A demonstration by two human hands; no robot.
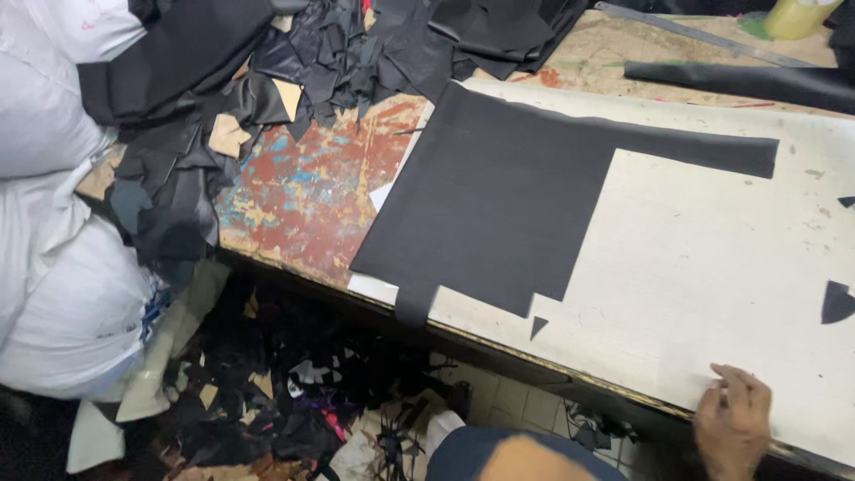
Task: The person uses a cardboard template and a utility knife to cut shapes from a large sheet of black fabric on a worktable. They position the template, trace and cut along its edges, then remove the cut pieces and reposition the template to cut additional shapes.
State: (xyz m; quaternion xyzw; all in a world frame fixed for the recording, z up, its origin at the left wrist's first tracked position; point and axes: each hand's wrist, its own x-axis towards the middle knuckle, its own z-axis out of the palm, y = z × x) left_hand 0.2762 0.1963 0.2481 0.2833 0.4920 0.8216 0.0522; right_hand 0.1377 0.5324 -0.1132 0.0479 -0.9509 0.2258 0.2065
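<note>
One hand in view at the near edge of the white cutting board, fingers bent loosely, fingertips resting on the board's rim, gripping nothing. Which hand it is, cannot tell; the other hand is out of frame. The black sheet, cut into a stepped shape, lies flat on the board, well apart from the hand, up and to the left of it. A small black triangle scrap sits on the board just below the sheet's lower edge, between sheet and hand. Another dark scrap is at the board's right side. Left of the board: worn paint-stained tabletop, a pile of black offcuts, white sacks. Floor under the board littered with cuttings.
</note>
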